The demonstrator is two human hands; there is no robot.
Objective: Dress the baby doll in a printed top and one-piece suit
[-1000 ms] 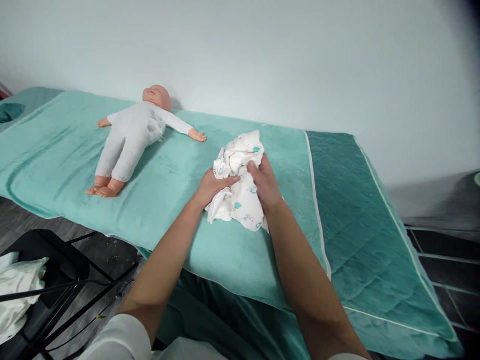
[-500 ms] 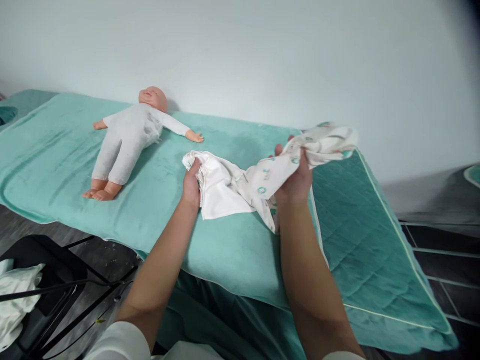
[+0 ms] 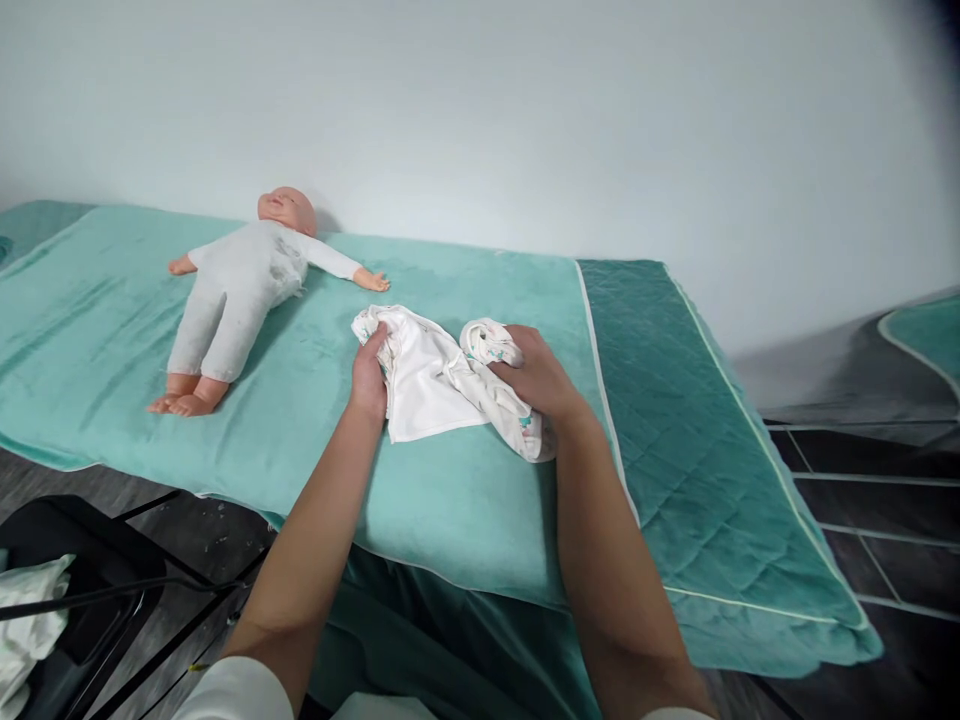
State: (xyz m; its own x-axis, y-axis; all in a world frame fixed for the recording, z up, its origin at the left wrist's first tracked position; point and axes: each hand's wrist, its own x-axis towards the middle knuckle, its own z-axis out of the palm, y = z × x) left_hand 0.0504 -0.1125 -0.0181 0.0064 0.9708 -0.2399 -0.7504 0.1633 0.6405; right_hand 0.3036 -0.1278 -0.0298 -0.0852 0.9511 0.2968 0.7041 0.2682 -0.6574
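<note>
A small white garment (image 3: 427,380) with green and orange print, apparently baby clothing, lies partly bunched on the green bed cover. My left hand (image 3: 370,375) grips its gathered left edge, thumb on top. At the other end, my right hand (image 3: 541,372) closes round a rolled-up, printed part of the cloth, pressing it low over the cover; some of its fingers are hidden. Between the hands the plain white side faces up. Left of the garment a baby doll (image 3: 240,290) in a white suit lies on its back, arms spread, apart from both hands.
The green cover (image 3: 465,540) spreads over a bed against a pale wall (image 3: 480,120). A darker quilted part (image 3: 690,420) shows at the right end. A black chair (image 3: 90,560) with white cloth (image 3: 34,620) on it stands at lower left.
My right hand has come down and left, and the cloth end that was raised and trailing rightward is now bunched in it. My left hand keeps its hold; the view has shifted slightly.
</note>
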